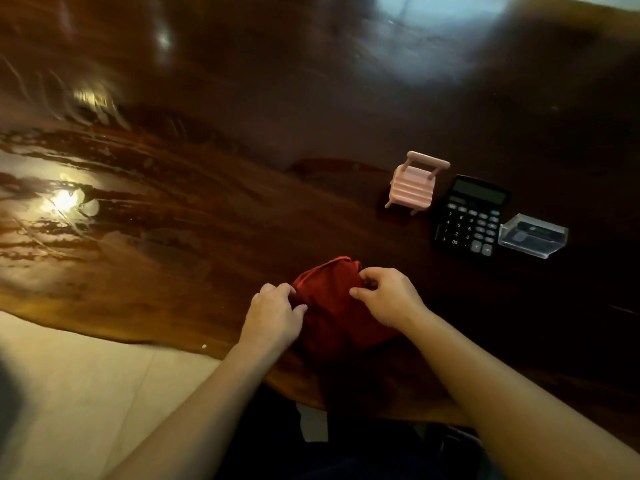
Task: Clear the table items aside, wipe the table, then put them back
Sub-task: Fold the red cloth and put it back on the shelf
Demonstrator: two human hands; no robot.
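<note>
A red cloth point(332, 306) lies bunched on the dark glossy wooden table point(207, 209) near its front edge. My left hand point(273, 315) pinches the cloth's left edge and my right hand point(388, 296) pinches its upper right edge. At the right of the table stand three items in a row: a small pink chair-shaped stand point(414, 185), a black calculator point(469, 216) and a clear plastic holder point(533, 235) with a dark object inside.
The table's wavy front edge runs from lower left toward the right, with pale tiled floor point(86, 393) below it. Light reflections shine on the table's left part and at the far top right. My dark-clothed lap shows under the forearms.
</note>
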